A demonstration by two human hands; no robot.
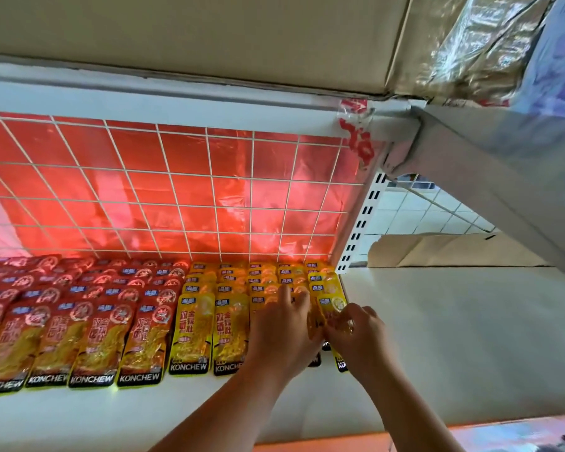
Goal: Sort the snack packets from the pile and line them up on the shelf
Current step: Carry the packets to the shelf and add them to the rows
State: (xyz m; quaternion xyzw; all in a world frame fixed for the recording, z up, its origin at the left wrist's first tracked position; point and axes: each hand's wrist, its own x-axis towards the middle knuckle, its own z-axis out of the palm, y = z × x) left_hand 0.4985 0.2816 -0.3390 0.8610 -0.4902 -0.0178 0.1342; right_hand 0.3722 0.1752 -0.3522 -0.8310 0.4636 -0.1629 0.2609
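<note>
Looks like the lining-up step, nearly done: both hands sit lower centre-right, squaring the last yellow packets (pixel 194 334) on the shelf (pixel 437 321). Left hand (pixel 281 324) lies flat, grip released, pressing the stack; right hand (pixel 361 340) has its grip pinching the end packet (pixel 331 305). Next move, I'd guess: nudge it flush. I count five yellow columns, four red packets (pixel 95 337) fronting lower left

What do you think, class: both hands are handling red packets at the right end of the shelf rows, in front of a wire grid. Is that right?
Not quite. The head view shows the left hand and right hand on yellow packets, not red; the red packets lie further left. The rest holds: right end of the shelf rows, in front of the wire grid.
</note>
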